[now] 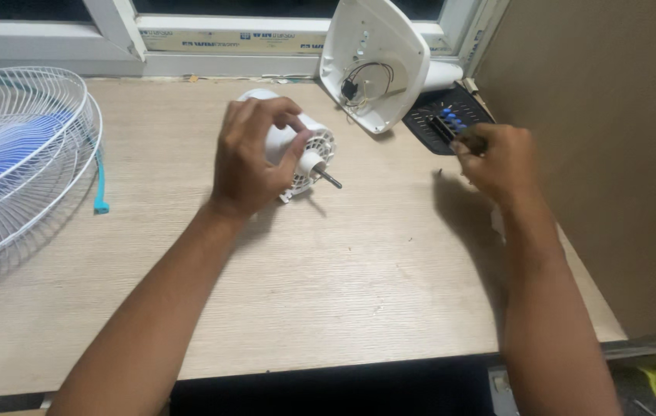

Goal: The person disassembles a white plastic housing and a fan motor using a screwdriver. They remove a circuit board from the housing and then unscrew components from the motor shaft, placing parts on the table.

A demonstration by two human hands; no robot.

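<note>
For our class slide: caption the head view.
Left hand grips white fan motor; right hand reaches black bit case.

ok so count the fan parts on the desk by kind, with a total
white wire guard: 1
white motor housing, under the left hand: 1
white base shell with wiring: 1
black button panel, by the right hand: 1
total: 4

A long, narrow paper label strip (232, 40), pale cream with small blue printed marks repeated along its length, runs flat across the white window frame (51, 38) at the far edge of the light wood-grain tabletop (328, 262); its right end is hidden behind an upturned white plastic fan base (374, 62).
</note>
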